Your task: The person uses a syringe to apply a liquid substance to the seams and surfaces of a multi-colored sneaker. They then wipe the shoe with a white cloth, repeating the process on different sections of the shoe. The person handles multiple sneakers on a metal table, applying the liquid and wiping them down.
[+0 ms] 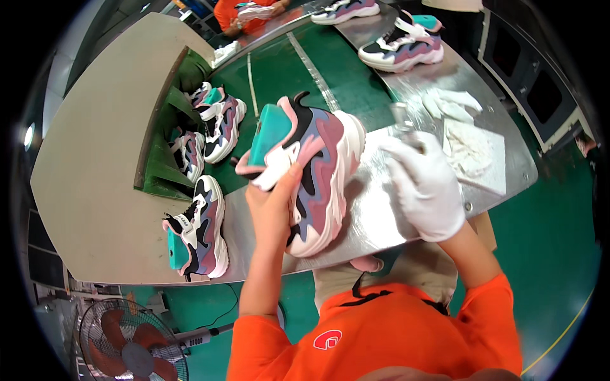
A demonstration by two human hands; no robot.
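**Sneaker held side-up by a bare hand, a gloved hand just beside it**

A chunky mauve, white and black sneaker is held over the near part of the metal table, its toe toward the wearer and its sole turned right. The bare left hand is clamped on it near the strap and opening, a grip that probably leaves the side panel and sole exposed. A turquoise insert fills the opening, likely to keep the upper in shape.

Near the sole, the right hand wears a white glove, perhaps to keep marks off. Its fingers curl beside a blurred silvery object; whether they grip it, I cannot tell.

Right of that hand, a crumpled white cloth lies on a white board, seemingly for easy reach, with a loose glove beyond.

To the left, another sneaker sits near the table's edge. More shoes rest in and against a green rack, whose dividers presumably keep them apart. Two sneakers stand at the far side, where a person in orange holds a shoe. A fan stands at lower left.
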